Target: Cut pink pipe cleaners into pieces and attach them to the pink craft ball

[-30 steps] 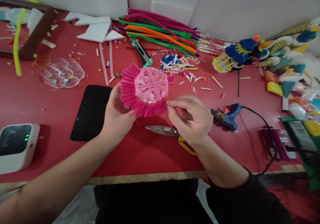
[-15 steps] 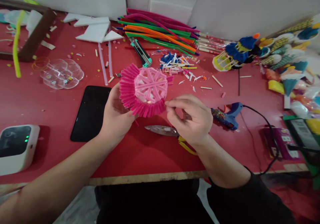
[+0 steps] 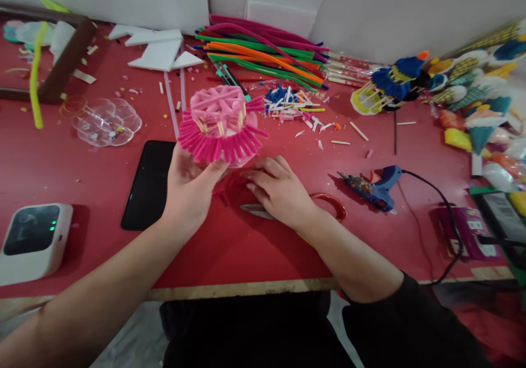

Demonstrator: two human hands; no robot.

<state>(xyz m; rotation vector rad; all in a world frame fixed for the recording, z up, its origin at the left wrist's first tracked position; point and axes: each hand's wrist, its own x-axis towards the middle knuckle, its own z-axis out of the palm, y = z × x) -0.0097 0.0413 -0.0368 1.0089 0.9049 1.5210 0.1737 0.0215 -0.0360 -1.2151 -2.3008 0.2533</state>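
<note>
My left hand (image 3: 191,190) grips a pink pipe-cleaner model (image 3: 222,124) from below, its thumb against the lower edge. The model has a pale pink lattice top, short sticks under it, and a fringe of darker pink pieces around the middle. Lower and to the right, my right hand (image 3: 281,192) is just over the table with its fingers bent and apart. Its fingertips are by a few short dark pink pipe-cleaner pieces (image 3: 222,196); contact is hard to make out. Under this hand lie scissors (image 3: 255,209), partly covered.
A glue gun (image 3: 370,187) with a cord lies at right. Behind are pipe cleaners (image 3: 263,55), a box cutter (image 3: 226,74) and cut scraps (image 3: 287,100). At left are a black phone (image 3: 148,187), a clear flower-shaped tray (image 3: 107,121) and a white device (image 3: 36,242).
My right hand has left the fringe and dropped down and left toward the table. My left hand has tilted the model and raised it slightly, showing its side.
</note>
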